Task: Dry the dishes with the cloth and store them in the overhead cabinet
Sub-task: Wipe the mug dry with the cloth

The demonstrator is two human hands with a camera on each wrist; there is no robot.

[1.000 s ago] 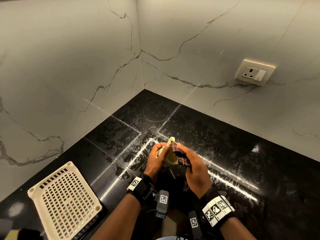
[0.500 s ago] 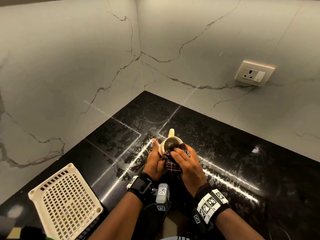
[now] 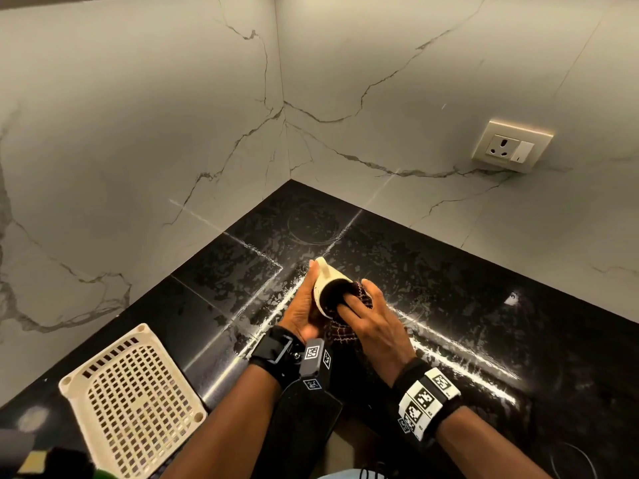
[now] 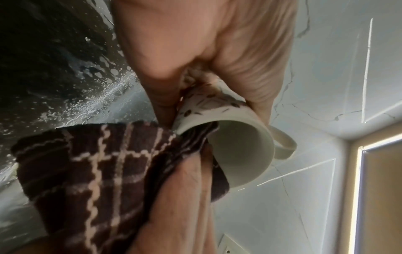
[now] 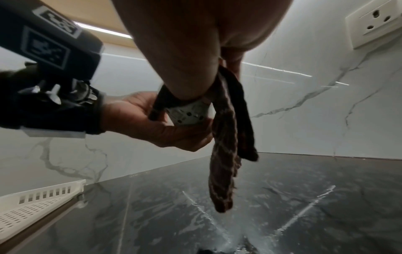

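While the right hand pinches the checked cloth, fingers pushing a fold into the mug, the left hand wraps the mug's body just beyond. The mug lies tilted above the black tabletop, mouth toward the right hand, handle pointing away toward the wall corner.
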